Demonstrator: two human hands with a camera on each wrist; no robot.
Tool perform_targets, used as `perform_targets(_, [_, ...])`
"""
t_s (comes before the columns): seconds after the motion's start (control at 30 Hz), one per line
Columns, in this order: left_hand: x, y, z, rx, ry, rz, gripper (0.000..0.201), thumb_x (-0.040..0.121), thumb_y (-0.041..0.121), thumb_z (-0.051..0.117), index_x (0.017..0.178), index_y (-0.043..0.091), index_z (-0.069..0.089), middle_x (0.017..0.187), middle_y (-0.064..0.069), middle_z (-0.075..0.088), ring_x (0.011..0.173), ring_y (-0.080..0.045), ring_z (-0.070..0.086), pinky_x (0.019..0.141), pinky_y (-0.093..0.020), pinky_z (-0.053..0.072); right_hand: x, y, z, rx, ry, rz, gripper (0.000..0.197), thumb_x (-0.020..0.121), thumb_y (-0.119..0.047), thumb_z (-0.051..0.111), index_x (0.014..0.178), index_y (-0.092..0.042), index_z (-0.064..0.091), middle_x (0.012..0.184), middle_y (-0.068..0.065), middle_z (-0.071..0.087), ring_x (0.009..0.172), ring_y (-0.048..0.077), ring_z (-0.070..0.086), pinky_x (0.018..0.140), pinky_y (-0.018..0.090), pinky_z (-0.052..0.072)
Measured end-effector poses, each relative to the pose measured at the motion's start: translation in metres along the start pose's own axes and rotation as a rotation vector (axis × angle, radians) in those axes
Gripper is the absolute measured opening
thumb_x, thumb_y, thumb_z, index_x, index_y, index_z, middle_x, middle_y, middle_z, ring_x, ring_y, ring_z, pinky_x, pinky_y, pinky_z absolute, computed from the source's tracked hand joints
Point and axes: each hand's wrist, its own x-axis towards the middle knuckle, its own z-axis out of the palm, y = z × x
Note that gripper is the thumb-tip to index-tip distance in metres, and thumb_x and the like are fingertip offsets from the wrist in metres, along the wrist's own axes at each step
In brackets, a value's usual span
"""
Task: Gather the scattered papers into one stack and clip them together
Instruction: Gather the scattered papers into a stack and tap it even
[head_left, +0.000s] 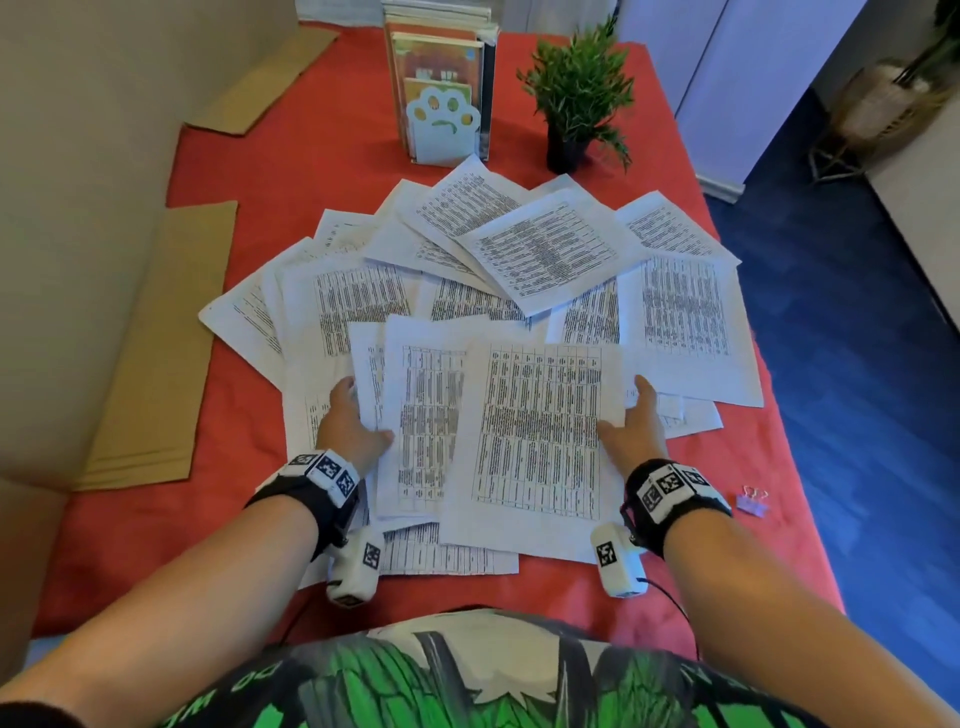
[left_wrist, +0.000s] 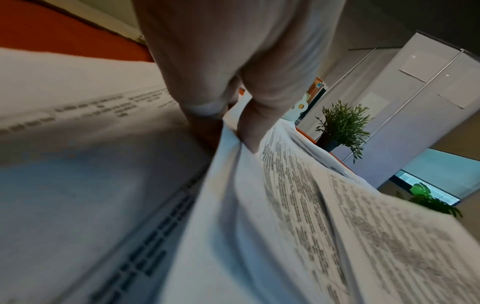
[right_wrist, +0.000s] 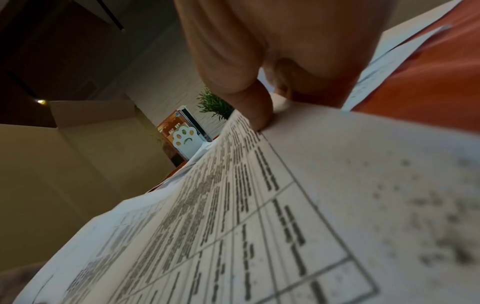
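Both hands, left (head_left: 349, 427) and right (head_left: 635, 422), pinching a few white printed paper sheets (head_left: 530, 431) by their sides, long axis pointing away, rest of scattered sheets (head_left: 545, 249) fanned out just beyond.

An office-like room was suggested. Printed sheets of tables (head_left: 540, 431) were spread over a table covered in red cloth (head_left: 291, 171). At the far side, books were kept in a paw-shaped holder (head_left: 441, 122), with a small potted plant (head_left: 579, 93) to its right. Blue carpet (head_left: 852, 338) and pale cabinet panels (head_left: 727, 78) were seen on the right.
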Motion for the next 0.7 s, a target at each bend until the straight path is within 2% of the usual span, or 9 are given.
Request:
perform_targets(0.07, [0.002, -0.004, -0.004, 0.033, 0.003, 0.014, 0.069, 0.081, 0.002, 0.061, 0.142, 0.012, 0.029, 0.132, -0.014, 0.056, 0.115, -0.034, 0.057, 0.089, -0.033, 0.043, 0.002, 0.001, -0.003, -0.049, -0.015, -0.029, 0.039, 0.091, -0.008, 0.052, 0.130, -0.013, 0.045, 0.121, 0.015, 0.059, 0.112, 0.031, 0.057, 0.087, 0.038, 0.051])
perform_targets(0.13, [0.000, -0.006, -0.006, 0.060, -0.009, 0.021, 0.057, 0.082, 0.000, 0.055, 0.135, 0.009, 0.037, 0.129, -0.015, 0.057, 0.115, -0.033, 0.056, 0.091, -0.032, 0.042, 0.000, -0.002, -0.006, -0.050, -0.043, -0.058, 0.013, 0.093, -0.010, 0.047, 0.096, -0.006, 0.059, 0.085, 0.008, 0.060, 0.081, 0.024, 0.056, 0.060, 0.026, 0.044])
perform_targets(0.2, [-0.002, -0.005, -0.004, 0.044, -0.027, 0.031, 0.050, 0.084, -0.001, 0.052, 0.132, 0.008, 0.041, 0.127, -0.015, 0.058, 0.113, -0.031, 0.056, 0.093, -0.034, 0.043, -0.003, -0.007, -0.005, 0.035, -0.050, -0.060, 0.020, 0.093, -0.012, 0.049, 0.074, -0.011, 0.054, 0.068, 0.001, 0.051, 0.064, 0.019, 0.047, 0.054, 0.024, 0.034])
perform_targets(0.27, [-0.008, 0.001, 0.001, -0.030, -0.073, 0.066, 0.047, 0.086, -0.003, 0.050, 0.130, 0.009, 0.043, 0.123, -0.012, 0.060, 0.105, -0.024, 0.057, 0.091, -0.033, 0.045, -0.004, -0.008, 0.001, 0.100, -0.081, -0.033, 0.025, 0.092, -0.016, 0.054, 0.067, -0.019, 0.049, 0.065, -0.003, 0.049, 0.062, 0.017, 0.045, 0.057, 0.026, 0.036])
perform_targets(0.37, [-0.016, 0.011, 0.009, -0.086, -0.196, 0.143, 0.047, 0.087, -0.003, 0.050, 0.130, 0.014, 0.045, 0.118, -0.004, 0.061, 0.105, -0.019, 0.058, 0.091, -0.031, 0.046, -0.003, -0.006, 0.014, 0.176, -0.172, -0.031, 0.006, 0.087, -0.023, 0.060, 0.081, -0.025, 0.062, 0.077, -0.002, 0.063, 0.077, 0.023, 0.059, 0.073, 0.037, 0.051])
perform_targets(0.43, [-0.016, 0.009, 0.013, -0.081, -0.236, 0.163, 0.046, 0.087, -0.002, 0.049, 0.129, 0.017, 0.048, 0.115, -0.004, 0.064, 0.105, -0.022, 0.061, 0.087, -0.032, 0.049, -0.005, -0.007, 0.021, 0.199, -0.190, -0.022, 0.006, 0.085, -0.019, 0.061, 0.090, -0.021, 0.063, 0.088, 0.008, 0.068, 0.085, 0.029, 0.062, 0.082, 0.044, 0.053])
perform_targets(0.53, [-0.015, -0.002, 0.008, 0.047, -0.018, 0.122, 0.045, 0.085, 0.003, 0.056, 0.128, 0.014, 0.051, 0.112, -0.008, 0.058, 0.099, -0.024, 0.057, 0.085, -0.029, 0.047, -0.011, -0.011, 0.023, 0.135, -0.139, -0.048, 0.025, 0.085, -0.006, 0.058, 0.110, -0.013, 0.053, 0.090, 0.011, 0.063, 0.077, 0.027, 0.060, 0.067, 0.035, 0.052])
perform_targets(0.63, [-0.014, -0.018, -0.004, 0.273, 0.210, -0.061, 0.054, 0.076, 0.018, 0.071, 0.125, 0.011, 0.049, 0.125, -0.017, 0.046, 0.113, -0.036, 0.048, 0.095, -0.040, 0.043, -0.020, -0.008, 0.025, 0.213, -0.167, -0.004, 0.078, 0.086, 0.004, 0.055, 0.144, -0.034, 0.020, 0.099, 0.008, 0.067, 0.080, 0.025, 0.066, 0.061, 0.028, 0.050])
perform_targets(0.7, [-0.013, -0.025, -0.006, 0.275, 0.189, -0.150, 0.061, 0.070, 0.025, 0.077, 0.119, 0.005, 0.047, 0.122, -0.019, 0.047, 0.109, -0.036, 0.048, 0.088, -0.040, 0.045, -0.020, -0.004, 0.032, 0.145, -0.145, 0.014, 0.069, 0.087, 0.003, 0.054, 0.144, -0.026, 0.028, 0.107, 0.012, 0.066, 0.090, 0.027, 0.066, 0.069, 0.037, 0.057])
